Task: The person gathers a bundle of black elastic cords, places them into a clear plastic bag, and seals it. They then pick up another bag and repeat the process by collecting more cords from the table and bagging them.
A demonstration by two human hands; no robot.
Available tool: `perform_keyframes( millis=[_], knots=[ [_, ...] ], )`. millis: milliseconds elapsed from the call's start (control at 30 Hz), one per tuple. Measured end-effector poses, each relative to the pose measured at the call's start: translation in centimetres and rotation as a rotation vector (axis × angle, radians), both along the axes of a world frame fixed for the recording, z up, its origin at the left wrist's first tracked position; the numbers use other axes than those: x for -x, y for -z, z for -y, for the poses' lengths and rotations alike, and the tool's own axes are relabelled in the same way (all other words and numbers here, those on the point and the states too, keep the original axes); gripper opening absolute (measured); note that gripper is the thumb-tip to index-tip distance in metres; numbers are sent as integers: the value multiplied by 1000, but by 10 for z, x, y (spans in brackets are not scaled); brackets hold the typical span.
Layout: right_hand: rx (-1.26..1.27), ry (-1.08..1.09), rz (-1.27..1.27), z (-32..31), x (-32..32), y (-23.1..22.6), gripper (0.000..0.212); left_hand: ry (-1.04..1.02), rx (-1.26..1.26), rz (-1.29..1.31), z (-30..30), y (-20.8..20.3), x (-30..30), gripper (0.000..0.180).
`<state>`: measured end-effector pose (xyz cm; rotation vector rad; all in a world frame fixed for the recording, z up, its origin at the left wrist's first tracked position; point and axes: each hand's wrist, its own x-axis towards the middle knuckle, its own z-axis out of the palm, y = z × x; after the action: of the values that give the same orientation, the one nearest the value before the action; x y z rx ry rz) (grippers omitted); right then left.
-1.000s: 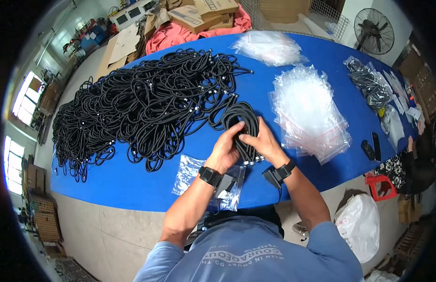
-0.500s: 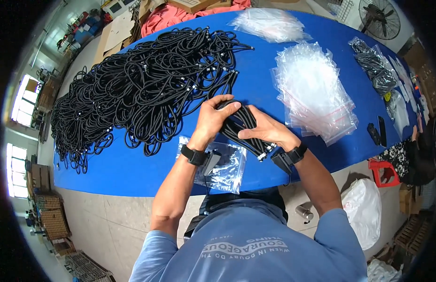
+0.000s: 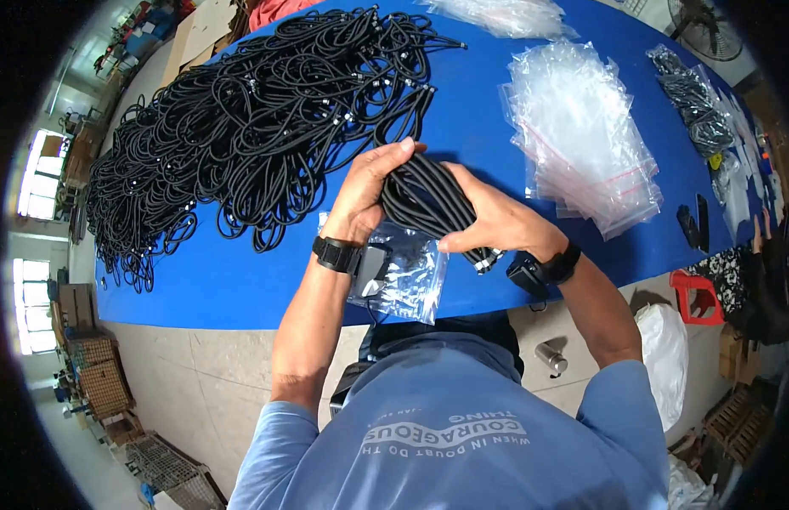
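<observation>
A folded bundle of black elastic cords is held between my two hands over the near part of the blue table. My left hand grips its upper left side, thumb along the top. Across the lower right side, my right hand wraps the bundle, its thumb beneath. Pale cord ends stick out below the right hand. One clear plastic bag lies flat under the bundle and beside my left wrist. To the left spreads a large tangled heap of black cords with small whitish end pieces.
Clear zip bags lie stacked right of my hands, with another pile of bags farther back. Bagged black cords and a dark phone-like object are near the right edge. A red stool and metal bottle stand beyond the table.
My hands have shifted slightly left, and the bundle now looks wider, more rounded between them. The right hand has moved farther round its side. The whole view has tilted down a little.
</observation>
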<state>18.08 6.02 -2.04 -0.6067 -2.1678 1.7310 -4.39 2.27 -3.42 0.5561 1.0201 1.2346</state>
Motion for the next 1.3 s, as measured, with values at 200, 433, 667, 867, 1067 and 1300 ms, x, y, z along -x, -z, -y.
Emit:
perform_keyframes(
  millis=[200,433,667,867,1067,1300],
  knots=[
    [262,49,-73,9,-18,13,96,-207,-106,-185,23,5,-25,46],
    [506,167,-98,22,-67,39,91,299,-224,-1645,125,11,-72,44],
    [610,252,-69,22,-74,43,79,316,-167,-1626,127,39,-43,25],
    [692,260,-138,23,-77,50,77,76,-216,-1588,96,31,-14,10],
    [579,281,-110,26,-76,46,78,-123,-380,-1699,65,37,-13,7],
    [585,302,-97,27,-74,46,84,83,-229,-1344,71,49,-31,10]
  ],
)
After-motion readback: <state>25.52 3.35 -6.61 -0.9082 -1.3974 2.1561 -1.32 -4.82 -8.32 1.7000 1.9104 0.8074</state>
